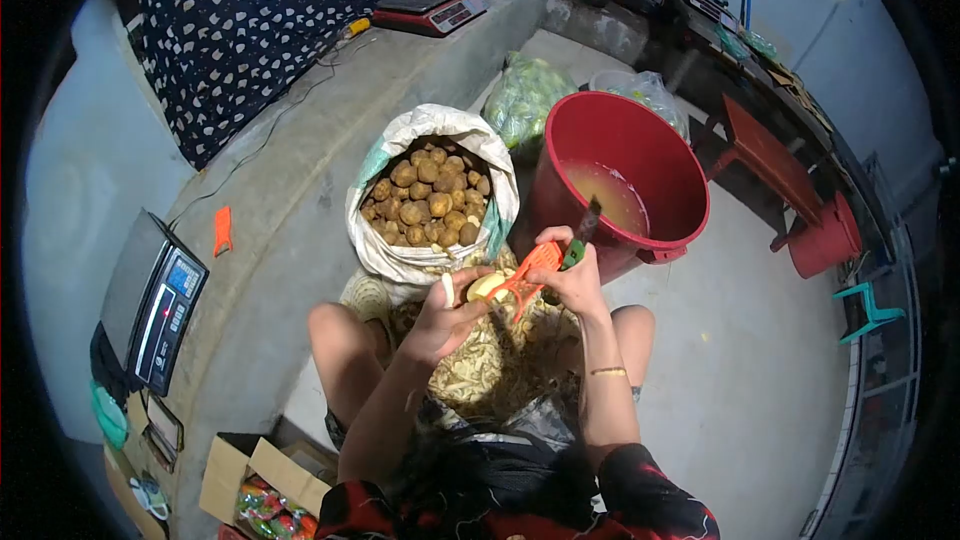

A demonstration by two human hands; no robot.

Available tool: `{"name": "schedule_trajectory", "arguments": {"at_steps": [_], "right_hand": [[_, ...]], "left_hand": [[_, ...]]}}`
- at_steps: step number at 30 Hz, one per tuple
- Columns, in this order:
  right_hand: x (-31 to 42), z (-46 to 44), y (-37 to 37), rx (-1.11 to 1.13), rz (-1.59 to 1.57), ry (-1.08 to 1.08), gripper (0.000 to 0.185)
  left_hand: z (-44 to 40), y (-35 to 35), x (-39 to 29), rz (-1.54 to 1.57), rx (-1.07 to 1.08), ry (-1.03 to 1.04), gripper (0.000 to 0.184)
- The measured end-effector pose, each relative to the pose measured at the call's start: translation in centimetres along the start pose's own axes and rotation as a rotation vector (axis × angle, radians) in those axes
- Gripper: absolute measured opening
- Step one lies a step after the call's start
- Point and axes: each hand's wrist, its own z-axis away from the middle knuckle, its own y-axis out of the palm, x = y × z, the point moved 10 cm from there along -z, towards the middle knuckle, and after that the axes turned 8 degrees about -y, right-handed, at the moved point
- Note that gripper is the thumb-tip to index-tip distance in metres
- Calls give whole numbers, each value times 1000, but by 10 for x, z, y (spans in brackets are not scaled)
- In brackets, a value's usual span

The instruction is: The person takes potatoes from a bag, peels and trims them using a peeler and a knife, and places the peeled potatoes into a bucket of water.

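My left hand [438, 322] is closed around a pale, mostly peeled potato [487, 287], with a white band on one finger. An orange peeler [541, 260] is gripped in my right hand [578, 282], its head against the potato. The same hand also has a green-handled knife [573, 254], whose dark blade points up toward the bucket. Below both hands, between my knees, lies a heap of peelings [465, 370]. Just beyond my left hand stands an open white sack [366, 240] full of brown, unpeeled potatoes [425, 195].
A large red bucket [690, 180] with cloudy liquid stands ahead right. Behind it are bags of green produce [530, 95]. To the left, a concrete ledge [270, 220] carries a digital scale [170, 310] and another orange peeler [222, 231]. A cardboard box [225, 485] sits lower left.
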Motion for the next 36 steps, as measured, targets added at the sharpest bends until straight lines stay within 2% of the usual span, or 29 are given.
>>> {"name": "schedule_trajectory", "arguments": {"at_steps": [1,2,4,6,8,9,10,12,13,14,15,16,17,18,19,20,22,25,27,30,32,34,36], "right_hand": [[-2,-2,-4,-27,75,-56,40],[-16,-4,-15,-54,119,-10,39],[-51,-5,-35,-187,1,101,40],[-30,1,-29,-185,-37,114,41],[1,2,-2,-53,-18,-42,41],[-2,-2,-10,-88,158,-135,42],[-22,-2,-19,-108,127,-3,43],[-61,1,-39,-207,-14,79,43],[-36,1,-36,-224,8,40,42],[-17,2,-29,-221,9,40,42],[7,0,-12,-129,37,-23,42],[20,0,0,-38,64,-86,42],[13,-2,-8,-57,160,-106,41],[-12,-3,-15,-50,103,10,40],[-26,-1,-27,-130,49,51,39],[-39,0,-39,-207,-5,87,38],[-37,0,-38,-202,-63,103,37],[-35,-3,-4,50,47,13,40],[-41,0,-10,-22,8,58,40],[-39,-1,-33,-172,-130,100,42],[-28,-1,-58,-224,-15,28,44],[-22,2,-79,-238,-2,-10,42],[-18,15,-102,-339,-107,54,43]], "left_hand": [[-2,0,-2,-60,17,29,47],[-1,1,-1,-120,32,53,46],[2,16,-8,-62,59,50,46],[6,10,-4,68,-67,15,45],[-1,2,-1,64,-47,31,44],[-3,-2,-2,-13,-40,52,44],[-2,-1,-2,-90,-33,67,44],[-3,5,-5,-17,-25,65,44],[-1,5,-5,23,-59,62,43],[1,2,-3,70,-97,54,43],[-2,3,-8,-84,-70,95,42],[-5,0,-7,-81,-72,94,42],[-4,-1,-7,-153,-59,106,41],[-2,1,-6,-228,-44,116,41],[-6,-25,3,14,-164,53,40],[-9,-33,3,11,-159,60,40],[-12,-31,1,145,-119,64,38],[-28,-35,-4,232,-176,101,42],[-31,-56,-1,267,-217,121,44],[-50,-172,27,-344,-688,-21,55],[-59,-192,53,-1421,-610,-496,53],[-56,-190,77,-1391,-548,-533,52],[-49,-198,108,-1357,-485,-603,51]]}}
